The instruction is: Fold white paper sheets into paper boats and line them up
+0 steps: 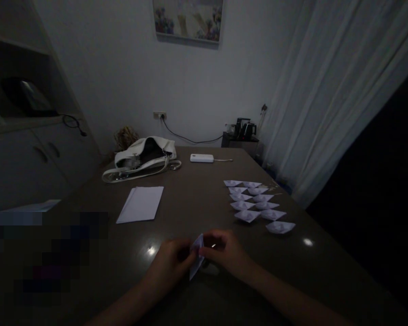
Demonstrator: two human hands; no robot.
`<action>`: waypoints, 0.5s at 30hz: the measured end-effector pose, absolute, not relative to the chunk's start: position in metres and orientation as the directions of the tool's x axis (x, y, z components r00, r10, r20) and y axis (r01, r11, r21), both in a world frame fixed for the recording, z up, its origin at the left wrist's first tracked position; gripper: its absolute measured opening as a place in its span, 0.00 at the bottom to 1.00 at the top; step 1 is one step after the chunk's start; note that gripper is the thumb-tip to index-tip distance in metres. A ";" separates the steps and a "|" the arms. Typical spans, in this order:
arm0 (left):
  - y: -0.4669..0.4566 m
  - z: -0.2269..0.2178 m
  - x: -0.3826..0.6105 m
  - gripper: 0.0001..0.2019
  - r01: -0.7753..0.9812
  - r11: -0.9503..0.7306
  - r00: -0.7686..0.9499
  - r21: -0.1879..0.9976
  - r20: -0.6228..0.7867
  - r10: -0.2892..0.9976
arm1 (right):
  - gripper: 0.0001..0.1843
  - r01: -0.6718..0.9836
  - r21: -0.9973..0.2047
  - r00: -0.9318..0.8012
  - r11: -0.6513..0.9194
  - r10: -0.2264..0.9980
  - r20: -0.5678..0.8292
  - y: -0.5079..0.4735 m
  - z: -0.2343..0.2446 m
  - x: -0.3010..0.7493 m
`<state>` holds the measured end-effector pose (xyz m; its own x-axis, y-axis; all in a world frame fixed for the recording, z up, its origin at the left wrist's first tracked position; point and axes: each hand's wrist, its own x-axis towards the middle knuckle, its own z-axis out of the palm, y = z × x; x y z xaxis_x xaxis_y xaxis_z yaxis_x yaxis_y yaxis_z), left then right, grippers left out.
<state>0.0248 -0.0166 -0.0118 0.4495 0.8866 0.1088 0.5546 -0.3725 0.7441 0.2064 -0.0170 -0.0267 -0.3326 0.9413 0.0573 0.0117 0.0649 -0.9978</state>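
Note:
Between both hands, over the near part of the table, is a small piece of folded white paper [196, 257], held on edge and tilted. My left hand [174, 259] pinches its left side, thumb toward the middle. My right hand [226, 252] grips the right side between thumb and fingers. To the right, several folded paper boats [247, 215] stand in two rows, the nearest boat [280, 227] at the front right. A stack of white paper sheets [141, 204] lies to the left, beyond my left hand.
A white handbag [146, 156] rests open at the table's far left. A white power bank [201, 158] with a short strap or cable lies at the far middle. A black kettle [248, 130] stands on a low cabinet behind. White curtains [313, 90] hang at the right.

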 end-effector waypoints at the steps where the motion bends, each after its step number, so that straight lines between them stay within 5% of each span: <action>1: -0.017 -0.011 0.025 0.11 0.564 -0.376 0.441 0.735 0.117 0.890 | 0.20 0.009 -0.998 -0.325 0.059 0.944 0.053 -0.017 -0.028 0.205; 6: -0.019 -0.010 0.027 0.13 0.536 -0.365 0.423 0.761 0.131 0.896 | 0.23 -0.002 -1.000 -0.280 -0.020 0.960 -0.018 -0.013 -0.027 0.204; 11: -0.015 -0.007 0.031 0.17 0.307 -0.138 0.413 0.942 -0.001 0.911 | 0.24 -0.023 -0.999 -0.226 -0.023 0.974 -0.017 -0.006 -0.029 0.206; 15: -0.011 -0.003 0.033 0.21 0.224 0.030 0.408 0.974 -0.122 0.905 | 0.27 -0.075 -0.995 -0.233 -0.065 0.971 -0.046 -0.005 -0.034 0.204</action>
<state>0.0330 -0.0115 -0.0030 0.4079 0.9049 -0.1216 0.2242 0.0299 0.9741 0.2044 -0.0047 -0.0343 -0.2334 0.9713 -0.0456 -0.0748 -0.0647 -0.9951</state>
